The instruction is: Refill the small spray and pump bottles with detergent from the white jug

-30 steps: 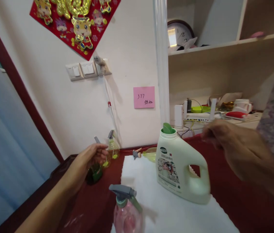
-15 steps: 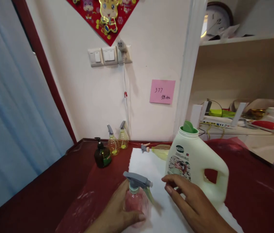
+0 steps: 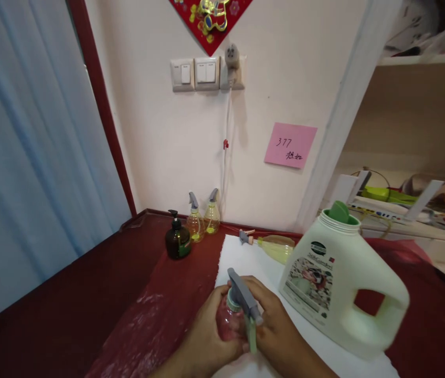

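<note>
A small pink spray bottle [image 3: 228, 325] with a grey trigger head [image 3: 243, 300] stands on a white cloth [image 3: 269, 273] near the bottom of the head view. My left hand [image 3: 202, 341] wraps round the bottle's body from the left. My right hand [image 3: 275, 328] grips it at the neck and trigger from the right. Just to the right of my hands stands a large pale green detergent jug [image 3: 340, 283] with its cap off and an open green spout.
A dark pump bottle [image 3: 177, 242] and two small yellow spray bottles [image 3: 202, 223] stand by the wall. Another yellowish spray bottle [image 3: 273, 247] lies on the cloth's far edge. The red-covered table [image 3: 136, 315] meets a blue curtain at left; a cluttered shelf [image 3: 403, 202] sits at right.
My left hand came back from the bottles by the wall and took the pink spray bottle. My right hand then closed on its neck. The view has shifted left and down.
</note>
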The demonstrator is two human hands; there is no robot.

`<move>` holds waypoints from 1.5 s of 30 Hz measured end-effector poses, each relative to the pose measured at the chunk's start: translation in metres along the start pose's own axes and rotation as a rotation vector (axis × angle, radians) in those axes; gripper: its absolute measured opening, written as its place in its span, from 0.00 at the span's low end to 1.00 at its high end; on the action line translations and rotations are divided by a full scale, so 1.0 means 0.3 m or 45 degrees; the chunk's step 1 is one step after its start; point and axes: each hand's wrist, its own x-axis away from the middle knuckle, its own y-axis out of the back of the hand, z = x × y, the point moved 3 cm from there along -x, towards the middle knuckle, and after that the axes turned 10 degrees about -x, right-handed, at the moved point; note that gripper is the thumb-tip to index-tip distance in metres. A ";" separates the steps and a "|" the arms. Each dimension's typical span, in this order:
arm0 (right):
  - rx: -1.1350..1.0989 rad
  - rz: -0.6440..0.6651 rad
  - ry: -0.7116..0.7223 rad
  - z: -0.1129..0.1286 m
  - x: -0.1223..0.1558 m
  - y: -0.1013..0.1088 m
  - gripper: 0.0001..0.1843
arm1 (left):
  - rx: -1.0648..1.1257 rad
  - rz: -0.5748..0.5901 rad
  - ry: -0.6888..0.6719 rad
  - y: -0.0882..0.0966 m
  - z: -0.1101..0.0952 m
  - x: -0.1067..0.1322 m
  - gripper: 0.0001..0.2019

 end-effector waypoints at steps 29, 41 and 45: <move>-0.003 0.012 -0.106 -0.017 0.017 -0.003 0.18 | 0.130 0.118 0.033 0.027 0.065 0.022 0.55; 0.313 -0.064 -0.335 0.080 0.067 0.152 0.28 | -0.053 0.048 0.002 0.044 0.075 0.026 0.50; 0.261 -0.125 -0.338 0.068 0.082 0.150 0.27 | -0.037 0.085 -0.019 0.073 0.027 0.017 0.44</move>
